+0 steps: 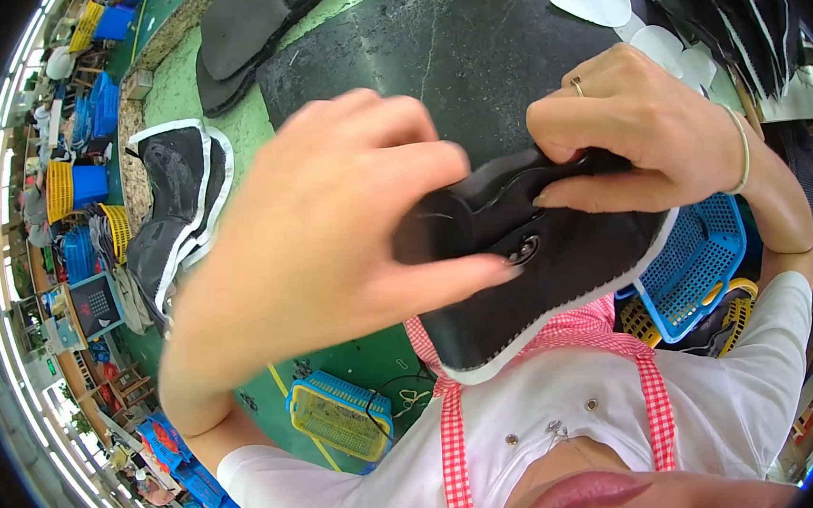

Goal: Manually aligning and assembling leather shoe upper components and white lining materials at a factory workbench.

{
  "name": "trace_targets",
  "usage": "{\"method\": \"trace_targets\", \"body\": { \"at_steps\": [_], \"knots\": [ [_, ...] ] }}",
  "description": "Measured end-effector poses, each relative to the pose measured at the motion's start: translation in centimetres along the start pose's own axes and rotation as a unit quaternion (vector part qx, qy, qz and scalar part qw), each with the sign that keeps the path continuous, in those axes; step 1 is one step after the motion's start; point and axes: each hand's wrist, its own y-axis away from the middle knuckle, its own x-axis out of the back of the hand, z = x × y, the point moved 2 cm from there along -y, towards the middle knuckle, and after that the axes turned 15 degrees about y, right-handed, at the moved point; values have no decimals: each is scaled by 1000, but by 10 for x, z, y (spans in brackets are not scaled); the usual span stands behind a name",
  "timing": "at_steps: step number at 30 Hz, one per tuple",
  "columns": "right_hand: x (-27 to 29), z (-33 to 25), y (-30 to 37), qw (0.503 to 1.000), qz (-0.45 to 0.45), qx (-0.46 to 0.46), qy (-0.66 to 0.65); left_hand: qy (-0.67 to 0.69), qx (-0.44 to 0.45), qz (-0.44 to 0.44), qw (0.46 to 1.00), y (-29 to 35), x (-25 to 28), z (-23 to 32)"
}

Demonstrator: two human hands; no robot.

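Matt black leather-like shoe upper piece (561, 270), smooth, with white stitched edge and small dull metal eyelet (524, 248). Dark rubbery work mat (447, 41), matt, scuffed with pale scratches. Blue plastic lattice basket (699, 264), slightly glossy. Red-and-white checked cloth apron straps (455, 441) over smooth white knit shirt (724, 401). Thin shiny metal bangle (743, 153).
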Motion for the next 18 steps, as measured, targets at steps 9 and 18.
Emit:
{"method": "trace_targets", "body": {
  "at_steps": [9, 18],
  "knots": [
    [20, 2, 11, 981, -108, -159, -30, 83, 112, -22, 990, 7, -13, -14],
    [7, -3, 18, 991, 43, -112, 59, 85, 77, 46, 992, 0, -16, -11]
  ]
}}
